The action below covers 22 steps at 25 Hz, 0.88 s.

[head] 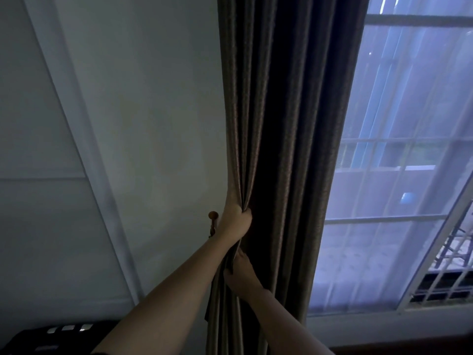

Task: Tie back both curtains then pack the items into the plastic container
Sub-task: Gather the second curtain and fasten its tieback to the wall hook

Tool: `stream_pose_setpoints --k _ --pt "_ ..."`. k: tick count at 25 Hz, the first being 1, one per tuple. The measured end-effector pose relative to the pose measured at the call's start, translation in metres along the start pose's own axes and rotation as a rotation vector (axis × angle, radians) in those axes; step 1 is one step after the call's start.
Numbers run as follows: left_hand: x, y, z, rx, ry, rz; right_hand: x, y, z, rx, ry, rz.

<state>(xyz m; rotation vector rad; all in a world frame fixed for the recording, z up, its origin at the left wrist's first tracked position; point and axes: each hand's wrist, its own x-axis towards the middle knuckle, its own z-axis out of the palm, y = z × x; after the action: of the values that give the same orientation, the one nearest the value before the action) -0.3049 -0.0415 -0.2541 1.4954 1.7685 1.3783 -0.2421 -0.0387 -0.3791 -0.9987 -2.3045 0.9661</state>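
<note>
Two hands grip the curtain (281,124) beside the window (409,98). Our left hand (235,222) bunches its folds. Our right hand (242,276) pinches the edge below, fingers (242,256) partly buried in cloth. A wall knob (213,215) sits half hidden behind.

The single view comes from a wide-angle camera on the person's head, facing a wall (153,124) at the left and a window (409,180) at the right. It is near: the left hand (234,221) and the right hand (242,274) both hold the curtain (281,124) in the frame centre.
</note>
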Motion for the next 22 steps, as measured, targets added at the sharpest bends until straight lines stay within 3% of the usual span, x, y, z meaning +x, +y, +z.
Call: stream_pose_setpoints --k 2,3,6,8,11,13,15,22 --pt "0.003 -0.005 -0.002 0.031 0.014 0.020 -0.014 0.000 -0.016 0.053 0.040 -0.093" --pt "0.006 -0.007 -0.006 0.070 0.024 0.015 -0.019 -0.003 -0.026 0.008 0.211 -0.151" --pt "0.012 -0.013 -0.019 0.130 0.011 -0.006 -0.014 -0.016 -0.065 -0.119 0.948 -0.237" --pt "0.012 -0.011 -0.023 0.135 -0.014 0.008 0.002 -0.036 -0.095 -0.023 1.106 -0.222" --pt "0.008 -0.009 -0.025 0.163 -0.060 -0.007 0.022 -0.050 -0.128 0.256 0.883 -0.045" --pt "0.009 -0.010 -0.023 0.185 -0.098 -0.010 0.025 -0.043 -0.125 0.173 0.695 0.025" --pt "0.008 -0.012 -0.019 0.176 -0.113 -0.029 0.020 -0.029 -0.110 0.076 0.611 -0.015" --pt "0.008 -0.009 -0.014 0.139 -0.149 -0.056 -0.011 0.007 -0.049 0.238 0.364 0.030"
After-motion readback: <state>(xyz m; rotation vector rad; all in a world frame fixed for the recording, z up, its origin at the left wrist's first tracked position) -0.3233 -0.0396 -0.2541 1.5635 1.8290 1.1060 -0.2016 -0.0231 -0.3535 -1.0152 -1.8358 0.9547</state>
